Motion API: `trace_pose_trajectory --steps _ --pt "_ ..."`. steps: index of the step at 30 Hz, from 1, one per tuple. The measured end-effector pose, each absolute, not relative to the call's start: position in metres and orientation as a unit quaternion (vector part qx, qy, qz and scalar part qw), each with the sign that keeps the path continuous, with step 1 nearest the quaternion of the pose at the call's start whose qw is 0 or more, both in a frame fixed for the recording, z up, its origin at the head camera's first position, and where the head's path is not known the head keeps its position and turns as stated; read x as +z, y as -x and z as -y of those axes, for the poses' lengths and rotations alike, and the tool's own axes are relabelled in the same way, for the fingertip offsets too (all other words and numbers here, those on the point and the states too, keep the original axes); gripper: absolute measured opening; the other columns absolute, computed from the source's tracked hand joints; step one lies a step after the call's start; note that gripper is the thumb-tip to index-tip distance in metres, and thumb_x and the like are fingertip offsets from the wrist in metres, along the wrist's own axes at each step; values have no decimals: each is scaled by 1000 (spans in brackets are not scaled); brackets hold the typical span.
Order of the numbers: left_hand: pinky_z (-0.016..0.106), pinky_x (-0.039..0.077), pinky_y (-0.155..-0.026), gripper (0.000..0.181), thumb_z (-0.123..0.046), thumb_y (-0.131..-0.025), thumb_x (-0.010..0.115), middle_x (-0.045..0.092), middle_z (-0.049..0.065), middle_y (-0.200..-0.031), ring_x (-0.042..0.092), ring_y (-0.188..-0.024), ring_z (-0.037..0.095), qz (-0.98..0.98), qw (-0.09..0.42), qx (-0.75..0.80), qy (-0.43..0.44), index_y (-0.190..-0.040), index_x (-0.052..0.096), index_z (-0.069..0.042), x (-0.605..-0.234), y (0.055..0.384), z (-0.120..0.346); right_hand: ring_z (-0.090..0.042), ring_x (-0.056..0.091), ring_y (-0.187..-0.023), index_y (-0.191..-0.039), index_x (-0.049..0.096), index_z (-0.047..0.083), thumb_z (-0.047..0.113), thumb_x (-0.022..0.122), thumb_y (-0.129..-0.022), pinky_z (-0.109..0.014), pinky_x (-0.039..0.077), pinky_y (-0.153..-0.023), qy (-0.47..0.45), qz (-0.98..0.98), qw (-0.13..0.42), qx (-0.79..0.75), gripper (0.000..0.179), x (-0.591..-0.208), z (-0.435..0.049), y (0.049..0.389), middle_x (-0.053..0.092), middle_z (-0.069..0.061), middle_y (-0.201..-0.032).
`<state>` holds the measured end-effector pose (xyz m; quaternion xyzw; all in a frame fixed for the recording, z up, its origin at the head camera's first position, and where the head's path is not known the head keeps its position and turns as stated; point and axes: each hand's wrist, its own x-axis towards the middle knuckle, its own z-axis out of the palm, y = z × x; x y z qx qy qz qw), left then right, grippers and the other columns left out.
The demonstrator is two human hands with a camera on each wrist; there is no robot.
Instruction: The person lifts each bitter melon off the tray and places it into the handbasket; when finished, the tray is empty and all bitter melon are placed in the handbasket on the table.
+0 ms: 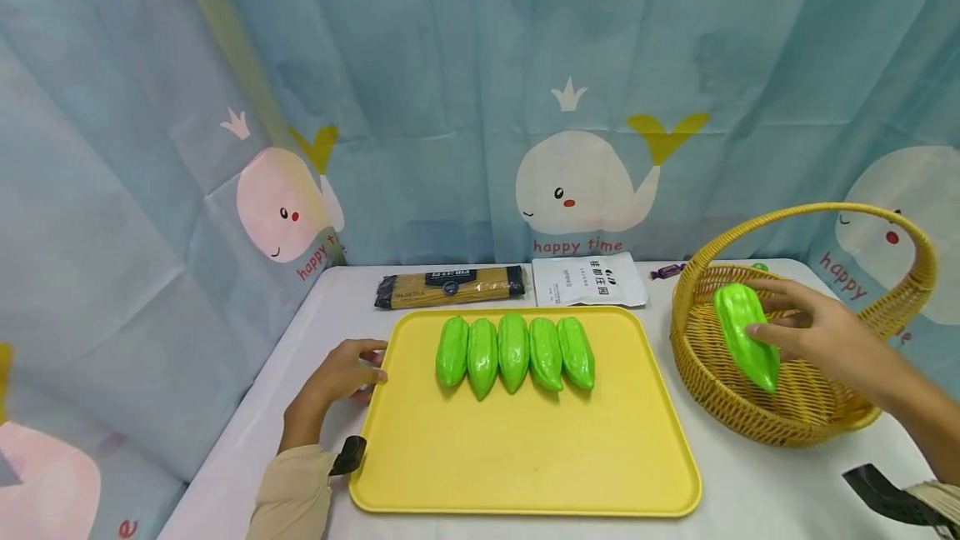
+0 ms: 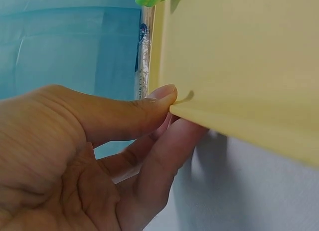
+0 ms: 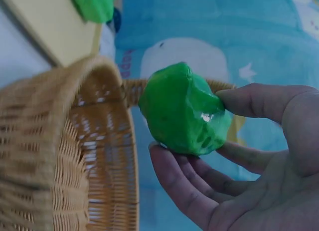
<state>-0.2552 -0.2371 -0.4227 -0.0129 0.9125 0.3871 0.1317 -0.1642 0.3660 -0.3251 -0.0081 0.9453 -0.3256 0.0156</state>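
Observation:
My right hand (image 1: 806,327) grips a shiny, bright green bitter melon (image 1: 744,336) above the yellow wicker basket (image 1: 697,369). In the right wrist view the bitter melon (image 3: 182,111) points end-on at the camera, with the thumb on one side and the fingers beneath. Several similar green bitter melons (image 1: 513,352) lie side by side in a row on the upper half of a yellow tray (image 1: 525,457). My left hand (image 1: 348,373) pinches the tray's left rim. In the left wrist view, its thumb is on top of the tray edge (image 2: 239,126) and its fingers are underneath.
Behind the tray lie a pack of spaghetti (image 1: 450,286) and a white pouch (image 1: 589,280). A purple-wrapped candy (image 1: 667,271) is beside the basket's back left. The basket's tall handle (image 1: 817,208) arches over it. A blue curtain (image 1: 420,107) hangs at the table's back edge.

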Motion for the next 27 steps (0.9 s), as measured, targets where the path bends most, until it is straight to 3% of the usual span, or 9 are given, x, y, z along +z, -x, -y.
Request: trace_pose_trajectory --steps 6,12,18,21,24,27 --pt "34 61 -66 58 -3 -94 76 63 20 -126 64 -83 21 -911 130 392 8 -149 57 3 -425 255 239 -43 66 -111 -166 19 -5 37 63 -107 -49 63 -80 13 -930 54 -363 85 -332 -383 179 39 -43 -145" --pt "34 62 -67 57 -4 -96 75 63 21 -128 64 -86 21 -909 132 396 7 -149 56 3 -423 255 238 -45 63 -121 -167 16 -4 37 61 -108 -47 64 -84 20 -913 106 -394 85 -335 -398 200 30 -45 -154" --pt "34 62 -68 58 -4 -96 76 63 21 -128 64 -87 22 -908 135 395 15 -150 56 2 -423 255 238 -61 38 -141 -167 10 -5 32 58 -109 -50 62 -90 31 -894 150 -420 84 -335 -407 219 18 -45 -161" --pt "33 62 -68 58 -5 -96 76 63 21 -129 64 -88 22 -908 135 397 17 -150 57 2 -425 256 239 -63 30 -144 -167 6 -5 30 57 -109 -52 61 -92 27 -887 168 -430 85 -336 -409 226 14 -44 -164" --pt "33 61 -67 57 -4 -96 75 63 22 -129 64 -87 21 -907 134 399 12 -149 57 2 -425 255 239 -61 32 -144 -167 4 -6 27 56 -109 -51 61 -94 27 -880 179 -438 84 -339 -410 232 14 -44 -163" --pt "33 61 -67 57 -4 -96 75 63 22 -129 64 -86 21 -905 134 404 15 -149 57 2 -425 253 239 -52 46 -138 -167 5 -6 24 57 -108 -52 61 -94 25 -873 188 -450 84 -343 -410 239 17 -43 -162"
